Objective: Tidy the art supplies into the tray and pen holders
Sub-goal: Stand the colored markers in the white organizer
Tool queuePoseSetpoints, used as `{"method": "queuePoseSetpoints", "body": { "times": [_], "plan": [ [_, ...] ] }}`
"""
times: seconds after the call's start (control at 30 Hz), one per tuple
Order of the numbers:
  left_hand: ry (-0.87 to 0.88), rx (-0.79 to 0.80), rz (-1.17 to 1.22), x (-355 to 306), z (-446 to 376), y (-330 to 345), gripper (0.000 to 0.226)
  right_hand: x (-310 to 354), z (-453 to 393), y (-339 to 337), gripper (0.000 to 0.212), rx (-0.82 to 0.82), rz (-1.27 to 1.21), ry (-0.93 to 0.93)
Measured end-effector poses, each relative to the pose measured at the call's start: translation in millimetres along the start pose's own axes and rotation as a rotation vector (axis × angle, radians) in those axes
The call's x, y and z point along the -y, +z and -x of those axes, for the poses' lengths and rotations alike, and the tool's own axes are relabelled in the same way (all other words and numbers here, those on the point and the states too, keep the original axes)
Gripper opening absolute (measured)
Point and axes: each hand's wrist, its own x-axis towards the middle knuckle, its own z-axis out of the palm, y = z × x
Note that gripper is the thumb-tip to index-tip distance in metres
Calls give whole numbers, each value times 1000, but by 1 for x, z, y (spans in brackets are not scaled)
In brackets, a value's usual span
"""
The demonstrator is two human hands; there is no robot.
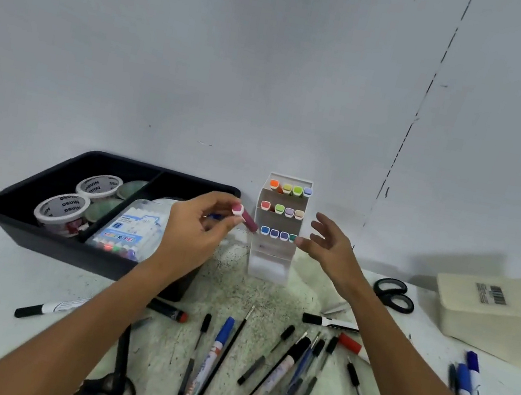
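Observation:
My left hand [201, 221] grips a pink marker [244, 218] by its capped end, just left of the white tiered pen holder [270, 261]. The holder's upper rows hold several coloured markers; its bottom slots look empty. My right hand [330, 246] hovers with spread fingers at the holder's right side, holding nothing. A black divided tray [46, 239] at the left holds round paint tubs [62, 209] and a pack of colour pens [129, 231]. Several pens, markers and thin brushes [261, 364] lie scattered on the table in front.
Black scissors [395, 295] lie right of the holder, another pair [110, 387] near the front edge. A cream box [496, 313] sits at the far right, with blue markers [468, 380] before it. A black marker [48, 308] lies at the left.

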Motion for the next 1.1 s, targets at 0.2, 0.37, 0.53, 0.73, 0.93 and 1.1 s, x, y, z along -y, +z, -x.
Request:
{"method": "queuePoseSetpoints", "body": {
  "times": [0.2, 0.37, 0.53, 0.73, 0.93, 1.1],
  "plan": [
    [135, 37, -125, 16, -5, -4, 23, 8, -22, 2, 101, 123, -130, 48],
    [123, 42, -122, 22, -12, 1, 22, 7, -33, 5, 94, 163, -177, 43],
    [196, 42, -126, 19, -14, 3, 22, 2, -38, 4, 91, 148, -180, 35],
    [239, 53, -148, 25, -21, 6, 22, -2, -39, 5, 97, 143, -206, 41],
    [163, 117, -156, 51, -19, 19, 19, -4, -38, 6, 95, 130, -229, 43],
    [42, 145, -222, 63, -20, 28, 25, -4, -37, 6, 94, 117, -233, 47]
  ]
}}
